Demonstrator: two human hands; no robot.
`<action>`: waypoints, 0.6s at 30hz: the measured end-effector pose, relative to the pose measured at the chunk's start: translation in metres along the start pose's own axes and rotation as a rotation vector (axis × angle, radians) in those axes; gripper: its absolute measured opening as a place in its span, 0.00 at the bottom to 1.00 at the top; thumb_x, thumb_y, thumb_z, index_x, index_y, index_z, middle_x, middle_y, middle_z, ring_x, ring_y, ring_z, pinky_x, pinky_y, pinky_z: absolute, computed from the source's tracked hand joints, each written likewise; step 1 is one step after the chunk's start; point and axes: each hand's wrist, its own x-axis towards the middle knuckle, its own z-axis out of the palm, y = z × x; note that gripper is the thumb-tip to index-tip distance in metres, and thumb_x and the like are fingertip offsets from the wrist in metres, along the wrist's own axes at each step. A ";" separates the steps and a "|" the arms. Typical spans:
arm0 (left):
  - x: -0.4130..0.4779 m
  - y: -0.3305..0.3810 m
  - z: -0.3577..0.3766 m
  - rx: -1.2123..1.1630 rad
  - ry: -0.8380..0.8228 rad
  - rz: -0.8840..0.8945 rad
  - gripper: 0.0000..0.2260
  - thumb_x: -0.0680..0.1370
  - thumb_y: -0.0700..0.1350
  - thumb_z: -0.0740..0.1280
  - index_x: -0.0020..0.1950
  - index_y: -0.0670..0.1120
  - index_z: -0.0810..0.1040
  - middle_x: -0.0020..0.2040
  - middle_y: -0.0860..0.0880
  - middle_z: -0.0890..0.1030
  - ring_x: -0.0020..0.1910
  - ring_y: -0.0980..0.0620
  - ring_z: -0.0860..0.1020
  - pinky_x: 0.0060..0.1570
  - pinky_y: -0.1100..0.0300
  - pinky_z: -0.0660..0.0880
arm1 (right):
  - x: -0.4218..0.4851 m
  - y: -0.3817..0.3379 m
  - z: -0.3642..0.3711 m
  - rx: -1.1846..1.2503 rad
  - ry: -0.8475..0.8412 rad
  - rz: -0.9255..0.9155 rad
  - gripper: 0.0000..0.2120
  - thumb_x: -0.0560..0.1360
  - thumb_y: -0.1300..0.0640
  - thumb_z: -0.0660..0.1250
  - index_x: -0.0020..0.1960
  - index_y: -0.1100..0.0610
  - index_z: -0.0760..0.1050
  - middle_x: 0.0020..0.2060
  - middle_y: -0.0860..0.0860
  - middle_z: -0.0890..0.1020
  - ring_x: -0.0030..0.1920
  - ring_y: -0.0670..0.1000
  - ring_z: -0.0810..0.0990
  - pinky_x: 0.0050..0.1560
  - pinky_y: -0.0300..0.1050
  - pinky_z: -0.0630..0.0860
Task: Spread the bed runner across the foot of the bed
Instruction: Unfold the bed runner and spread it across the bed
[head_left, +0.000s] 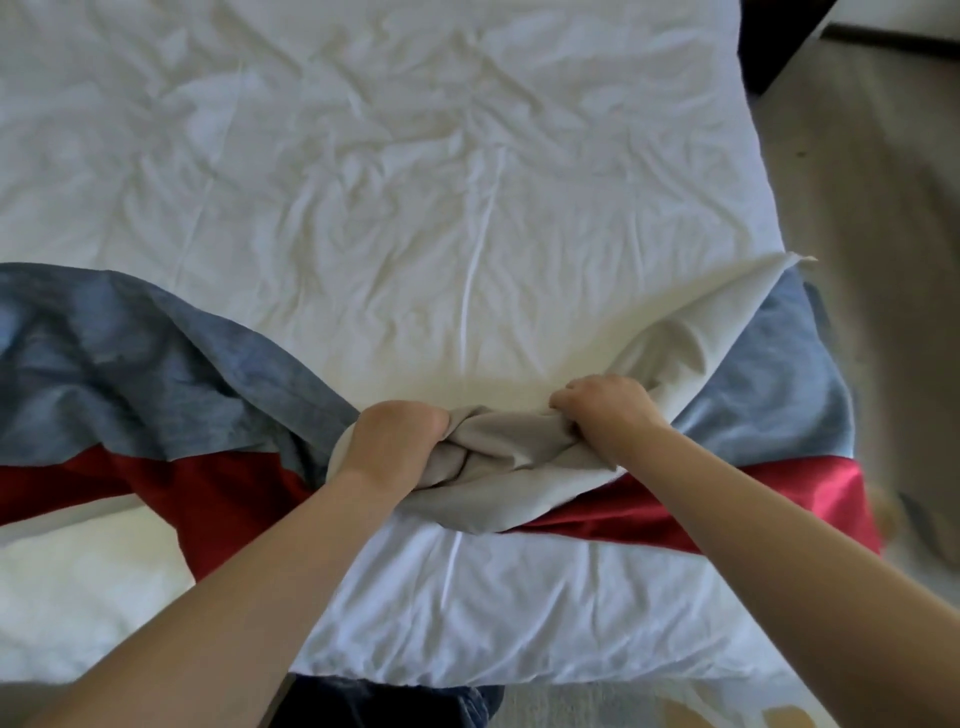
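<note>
Both fists are closed tight: left hand (392, 441) and right hand (605, 415) each grip the bunched, twisted middle of the bed runner (498, 457). Probably best to turn the pale underside down, then draw the hands apart evenly. From the grip, blue-and-red ends fan sideways across the foot of the bed (415, 182).

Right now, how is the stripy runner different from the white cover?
The runner is blue and red; the white cover is plain. The runner is bunched in the middle, gripped by the left hand and right hand; the cover lies spread out. Both are creased cloth.
</note>
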 end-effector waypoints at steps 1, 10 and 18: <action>0.002 -0.002 -0.003 0.018 -0.021 0.006 0.06 0.76 0.48 0.61 0.45 0.49 0.77 0.39 0.50 0.79 0.39 0.48 0.78 0.37 0.58 0.70 | 0.004 0.000 -0.004 -0.016 -0.007 0.004 0.10 0.73 0.63 0.62 0.50 0.52 0.74 0.45 0.49 0.78 0.46 0.53 0.78 0.36 0.44 0.68; 0.046 -0.059 -0.057 0.207 -0.010 0.100 0.06 0.77 0.47 0.61 0.45 0.49 0.77 0.39 0.49 0.79 0.38 0.48 0.77 0.35 0.56 0.70 | 0.042 0.022 -0.033 0.114 0.144 0.222 0.11 0.72 0.64 0.62 0.52 0.53 0.71 0.46 0.51 0.76 0.46 0.55 0.77 0.35 0.45 0.67; 0.127 -0.101 -0.132 0.028 0.166 0.008 0.10 0.75 0.43 0.63 0.51 0.49 0.82 0.43 0.45 0.82 0.43 0.43 0.78 0.43 0.52 0.75 | 0.107 0.073 -0.089 0.101 0.332 0.445 0.09 0.74 0.66 0.61 0.48 0.59 0.79 0.43 0.56 0.74 0.44 0.60 0.77 0.37 0.46 0.69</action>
